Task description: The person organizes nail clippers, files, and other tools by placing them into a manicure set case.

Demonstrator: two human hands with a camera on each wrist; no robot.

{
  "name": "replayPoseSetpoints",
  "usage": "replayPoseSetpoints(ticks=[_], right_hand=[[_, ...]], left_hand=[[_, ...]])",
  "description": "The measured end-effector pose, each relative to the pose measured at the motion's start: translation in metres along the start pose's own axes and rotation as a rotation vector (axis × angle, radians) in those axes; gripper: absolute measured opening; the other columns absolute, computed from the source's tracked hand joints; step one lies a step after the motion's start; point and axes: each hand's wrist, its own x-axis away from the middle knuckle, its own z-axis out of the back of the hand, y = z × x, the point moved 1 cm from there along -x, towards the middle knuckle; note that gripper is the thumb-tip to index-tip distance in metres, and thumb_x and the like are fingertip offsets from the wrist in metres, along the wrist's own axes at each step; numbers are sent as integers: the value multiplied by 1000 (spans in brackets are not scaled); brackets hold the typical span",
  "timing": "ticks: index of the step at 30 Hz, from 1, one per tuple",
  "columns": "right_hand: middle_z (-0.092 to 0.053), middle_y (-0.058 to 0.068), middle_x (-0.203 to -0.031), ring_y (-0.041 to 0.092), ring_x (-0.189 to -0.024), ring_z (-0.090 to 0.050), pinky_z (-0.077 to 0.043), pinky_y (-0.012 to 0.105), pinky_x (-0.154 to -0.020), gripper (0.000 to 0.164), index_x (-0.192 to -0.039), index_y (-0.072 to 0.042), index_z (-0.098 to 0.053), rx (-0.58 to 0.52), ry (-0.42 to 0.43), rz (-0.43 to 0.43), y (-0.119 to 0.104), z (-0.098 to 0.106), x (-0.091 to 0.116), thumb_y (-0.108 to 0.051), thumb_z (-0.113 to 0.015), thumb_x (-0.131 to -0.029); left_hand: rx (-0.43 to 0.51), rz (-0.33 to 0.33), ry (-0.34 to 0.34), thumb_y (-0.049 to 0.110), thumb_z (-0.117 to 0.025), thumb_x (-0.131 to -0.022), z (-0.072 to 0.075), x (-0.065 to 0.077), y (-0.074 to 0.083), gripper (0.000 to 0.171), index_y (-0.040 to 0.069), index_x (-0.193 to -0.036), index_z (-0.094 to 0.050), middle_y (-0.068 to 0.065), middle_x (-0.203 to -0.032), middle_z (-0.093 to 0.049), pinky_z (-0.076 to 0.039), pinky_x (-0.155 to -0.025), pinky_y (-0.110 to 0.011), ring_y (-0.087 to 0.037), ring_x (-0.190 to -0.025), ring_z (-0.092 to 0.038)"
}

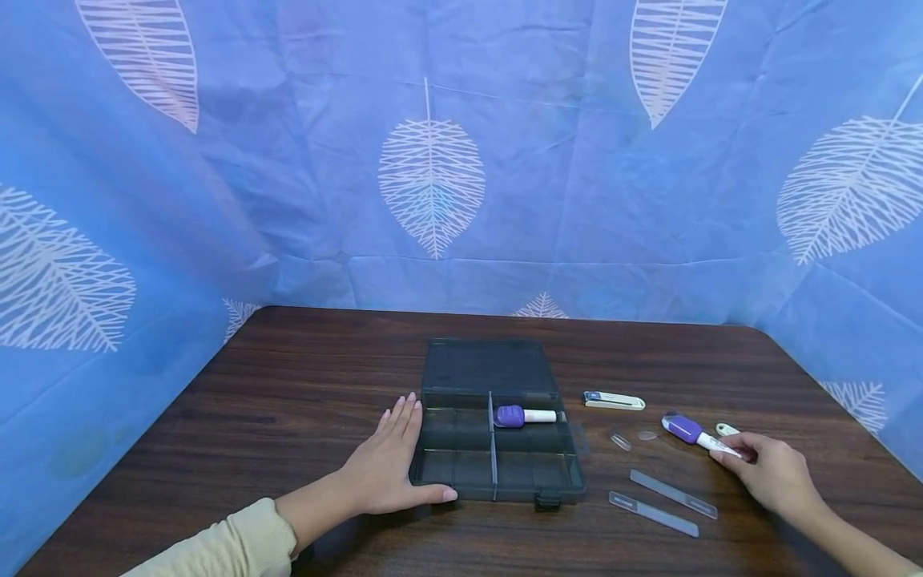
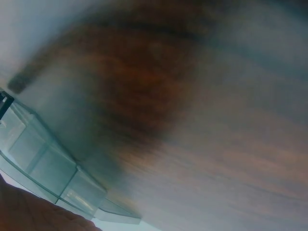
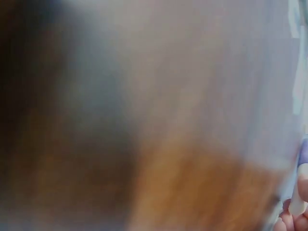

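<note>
An open dark translucent compartment box (image 1: 461, 486) lies on the table. Along its left side my left hand (image 1: 385, 461) rests with fingers straight, the thumb against the front edge. Inside the box's back right compartment lies a purple nail polish bottle (image 1: 510, 416) with a white cap. At the right, my right hand (image 1: 779, 473) pinches a second nail polish bottle (image 1: 681, 427) by its white cap. In the right wrist view only part of this bottle (image 3: 304, 153) and some fingertips show at the edge. The left wrist view catches the box (image 2: 53, 163) at lower left.
A nail clipper (image 1: 613, 401) lies right of the box. Behind the right hand, a pale rounded end of another item (image 1: 727, 429) shows. Two nail files (image 1: 674, 494) and small clear pieces (image 1: 621, 441) lie between box and right hand. A blue leaf-patterned cloth (image 1: 324, 184) hangs behind.
</note>
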Motion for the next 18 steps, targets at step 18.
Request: replayPoseSetpoints(ticks=[18], right_hand=[[-54,-1,-56,2,-47,-29,-23,23,-45,19,-89,6,-68,-56,118,37,-18,0,1,-12,-68,-83]], left_hand=[[2,18,-2,75,-53,-72,-1,-1,0,114,0,-148,-12,-19,-156,-8,-17,-115,-48,-32,-145,-7]])
